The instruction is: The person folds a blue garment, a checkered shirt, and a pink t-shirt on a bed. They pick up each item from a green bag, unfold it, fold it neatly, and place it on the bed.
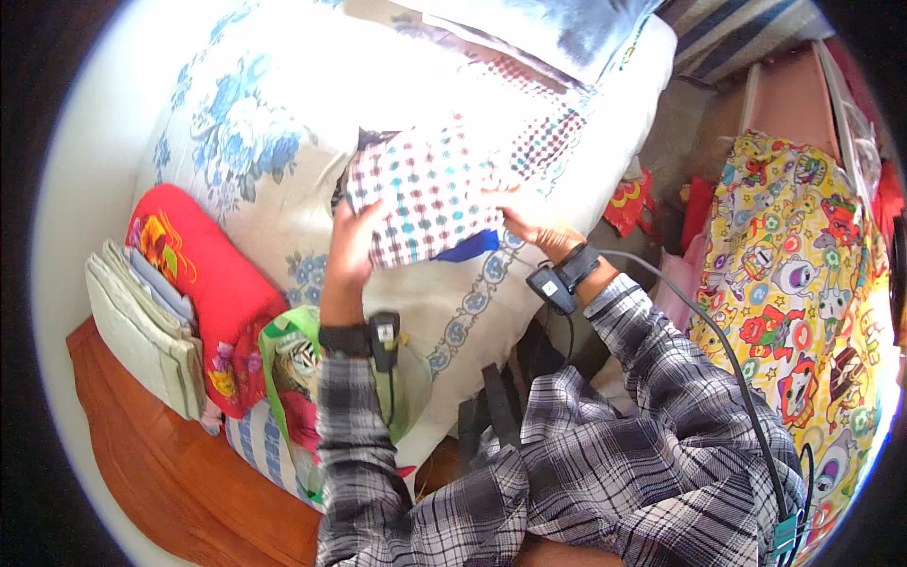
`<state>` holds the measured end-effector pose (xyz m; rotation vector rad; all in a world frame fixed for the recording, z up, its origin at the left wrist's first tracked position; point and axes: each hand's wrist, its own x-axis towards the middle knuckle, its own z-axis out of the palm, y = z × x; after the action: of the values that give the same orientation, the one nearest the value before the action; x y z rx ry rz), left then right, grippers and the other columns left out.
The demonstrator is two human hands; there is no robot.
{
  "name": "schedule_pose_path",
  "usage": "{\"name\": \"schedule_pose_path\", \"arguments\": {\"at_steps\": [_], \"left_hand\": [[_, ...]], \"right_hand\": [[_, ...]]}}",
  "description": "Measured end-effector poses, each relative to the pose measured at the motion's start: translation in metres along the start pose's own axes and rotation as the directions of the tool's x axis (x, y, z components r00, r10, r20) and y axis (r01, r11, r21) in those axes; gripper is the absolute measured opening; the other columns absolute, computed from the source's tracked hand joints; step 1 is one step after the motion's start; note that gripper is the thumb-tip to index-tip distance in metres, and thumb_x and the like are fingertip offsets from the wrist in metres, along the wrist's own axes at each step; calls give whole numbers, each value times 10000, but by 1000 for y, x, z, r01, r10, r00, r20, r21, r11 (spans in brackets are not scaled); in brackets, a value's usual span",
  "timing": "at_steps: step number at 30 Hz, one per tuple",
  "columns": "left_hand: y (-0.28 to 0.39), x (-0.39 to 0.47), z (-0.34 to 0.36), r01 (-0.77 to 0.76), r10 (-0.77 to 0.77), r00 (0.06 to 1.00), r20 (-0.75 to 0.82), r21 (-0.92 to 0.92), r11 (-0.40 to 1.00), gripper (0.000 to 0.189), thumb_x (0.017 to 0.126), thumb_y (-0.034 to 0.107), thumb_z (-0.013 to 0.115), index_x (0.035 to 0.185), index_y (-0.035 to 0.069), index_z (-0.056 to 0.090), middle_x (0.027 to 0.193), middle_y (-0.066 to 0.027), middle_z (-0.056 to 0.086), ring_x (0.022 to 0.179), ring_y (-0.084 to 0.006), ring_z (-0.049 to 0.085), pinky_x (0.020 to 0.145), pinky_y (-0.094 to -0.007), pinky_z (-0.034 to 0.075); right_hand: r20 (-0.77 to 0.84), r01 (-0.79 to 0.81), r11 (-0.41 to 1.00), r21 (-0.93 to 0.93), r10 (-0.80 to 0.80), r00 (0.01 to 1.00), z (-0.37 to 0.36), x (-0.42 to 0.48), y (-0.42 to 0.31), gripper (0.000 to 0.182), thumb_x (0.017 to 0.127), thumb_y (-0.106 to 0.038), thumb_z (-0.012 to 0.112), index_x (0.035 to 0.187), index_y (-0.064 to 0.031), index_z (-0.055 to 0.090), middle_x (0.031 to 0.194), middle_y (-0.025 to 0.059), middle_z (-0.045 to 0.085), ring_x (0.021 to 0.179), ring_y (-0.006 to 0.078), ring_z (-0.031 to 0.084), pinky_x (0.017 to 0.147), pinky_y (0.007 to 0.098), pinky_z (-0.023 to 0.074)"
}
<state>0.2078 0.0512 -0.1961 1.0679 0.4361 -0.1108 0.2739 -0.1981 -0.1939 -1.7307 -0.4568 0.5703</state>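
Between my two hands is a white cloth with a dotted check pattern in brown and teal, held above the bed. My left hand grips its left edge, the thumb lying on top. At the opposite edge, my right hand holds the cloth with thumb and fingers. A piece of dark blue fabric shows under the near edge. Beyond my right hand, another piece of checked fabric lies on the bed; whether it joins the held cloth I cannot tell. Glare washes out the far side.
Under the cloth spreads a white bedsheet with blue flowers. At left are a red rolled blanket, folded pale cloths and a green-edged bag. A yellow cartoon-print cloth covers something at right. A cable runs along my right arm.
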Motion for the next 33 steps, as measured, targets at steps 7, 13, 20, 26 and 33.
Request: {"name": "schedule_pose_path", "arguments": {"at_steps": [7, 13, 20, 26, 33], "left_hand": [[86, 114, 108, -121, 64, 972, 227, 245, 962, 235, 847, 173, 581, 1028, 24, 595, 859, -48, 630, 749, -123, 598, 649, -236, 478], [-3, 207, 89, 39, -60, 998, 19, 560, 827, 189, 852, 187, 570, 972, 44, 601, 828, -71, 632, 738, -152, 604, 641, -259, 480], [-88, 173, 62, -584, 540, 755, 372, 756, 296, 162, 848, 158, 564, 953, 37, 591, 850, -112, 638, 743, -188, 614, 646, -285, 489], [-61, -1, 53, -159, 145, 987, 72, 583, 797, 203, 797, 36, 588, 996, 64, 618, 1078, -77, 613, 961, -170, 584, 803, -281, 472], [12, -221, -89, -22, 526, 758, -385, 792, 611, 184, 806, 34, 541, 987, 30, 574, 984, -100, 611, 997, -237, 559, 848, -328, 435]], "right_hand": [[-381, 101, 986, 130, -44, 924, -102, 33, -7, 266, 742, 5, 535, 1002, -4, 590, 981, 114, 623, 833, 216, 586, 753, 307, 464], [-383, -309, 878, 366, 444, 810, -108, 63, 112, 236, 794, -89, 599, 990, 38, 566, 945, 108, 621, 747, 184, 597, 695, 294, 474], [-740, -427, 866, -261, 105, 665, -74, 30, 167, 501, 749, -109, 650, 1199, 9, 464, 925, 133, 608, 818, 253, 605, 729, 365, 481], [-384, -100, 682, -724, -278, 880, -73, 67, 111, 437, 769, -95, 639, 1171, -5, 494, 933, 120, 616, 830, 227, 605, 742, 337, 484], [-68, -59, 906, -420, 33, 997, 15, 52, 65, 356, 792, -72, 628, 1132, -21, 535, 944, 105, 627, 847, 191, 605, 749, 296, 487]]}}
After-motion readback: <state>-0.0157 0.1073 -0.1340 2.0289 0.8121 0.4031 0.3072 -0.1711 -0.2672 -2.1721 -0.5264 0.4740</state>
